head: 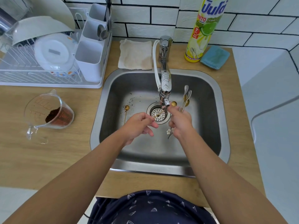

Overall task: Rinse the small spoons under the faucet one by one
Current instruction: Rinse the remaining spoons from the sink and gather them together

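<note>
Two hands are over the sink [208,88]: your left hand [139,125] pinches one gold spoon [159,113] by its handle, its bowl end up by the faucet [165,88] nozzle above the drain [158,114]. Your right hand [180,122] clamps a bunch of small spoons [186,98], bowls fanned upward just right of the spout. One more gold spoon [126,113] lies on the sink floor to the left.

gold spoon [159,113] under faucet [165,81], another [126,113] on sink floor
</note>
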Tool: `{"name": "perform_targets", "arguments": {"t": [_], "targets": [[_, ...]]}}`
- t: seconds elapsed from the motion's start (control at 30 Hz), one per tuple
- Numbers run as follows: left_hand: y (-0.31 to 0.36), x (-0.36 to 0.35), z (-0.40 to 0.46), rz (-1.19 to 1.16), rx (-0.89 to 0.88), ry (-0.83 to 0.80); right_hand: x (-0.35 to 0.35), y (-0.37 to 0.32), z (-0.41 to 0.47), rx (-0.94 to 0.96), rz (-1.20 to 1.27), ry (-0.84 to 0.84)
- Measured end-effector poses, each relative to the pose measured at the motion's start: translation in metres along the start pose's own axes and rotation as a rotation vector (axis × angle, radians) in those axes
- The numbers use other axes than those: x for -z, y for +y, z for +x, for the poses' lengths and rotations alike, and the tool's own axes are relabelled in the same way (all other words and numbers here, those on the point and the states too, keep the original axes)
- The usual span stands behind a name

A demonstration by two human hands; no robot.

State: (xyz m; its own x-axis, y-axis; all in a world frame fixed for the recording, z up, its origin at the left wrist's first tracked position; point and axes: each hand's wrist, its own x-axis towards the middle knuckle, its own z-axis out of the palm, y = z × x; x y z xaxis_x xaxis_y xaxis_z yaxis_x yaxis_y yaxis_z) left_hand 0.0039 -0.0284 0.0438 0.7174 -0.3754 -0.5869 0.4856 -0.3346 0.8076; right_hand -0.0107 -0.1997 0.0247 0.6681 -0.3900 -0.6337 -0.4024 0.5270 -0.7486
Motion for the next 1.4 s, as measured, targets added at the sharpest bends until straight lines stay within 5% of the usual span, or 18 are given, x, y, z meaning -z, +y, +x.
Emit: {"name": "perform_targets", "arguments": {"t": [0.17,0.33,0.5,0.7,0.93,1.1,1.4], "targets": [[-0.002,-0.002,-0.003,-0.047,-0.002,0.010,-0.005,0.017,-0.013,-0.019,-0.246,-0.150],[-0.004,0.002,-0.006,-0.055,-0.025,0.024,-0.001,0.004,0.000,-0.048,-0.078,0.033],[0.000,0.004,-0.003,-0.332,0.083,-0.002,-0.001,0.001,-0.001,-0.005,0.036,-0.054],[0.009,-0.005,-0.002,-0.195,-0.043,0.183,-0.010,0.016,-0.017,-0.025,-0.143,-0.246],[0.012,-0.002,-0.007,-0.103,-0.040,0.201,-0.007,0.006,-0.005,-0.042,0.048,-0.055],[0.007,-0.004,-0.006,-0.095,-0.024,0.233,-0.005,0.021,-0.017,-0.041,-0.163,-0.168],[0.014,-0.001,0.000,-0.322,0.218,-0.064,-0.014,0.016,-0.020,-0.054,-0.133,-0.277]]}}
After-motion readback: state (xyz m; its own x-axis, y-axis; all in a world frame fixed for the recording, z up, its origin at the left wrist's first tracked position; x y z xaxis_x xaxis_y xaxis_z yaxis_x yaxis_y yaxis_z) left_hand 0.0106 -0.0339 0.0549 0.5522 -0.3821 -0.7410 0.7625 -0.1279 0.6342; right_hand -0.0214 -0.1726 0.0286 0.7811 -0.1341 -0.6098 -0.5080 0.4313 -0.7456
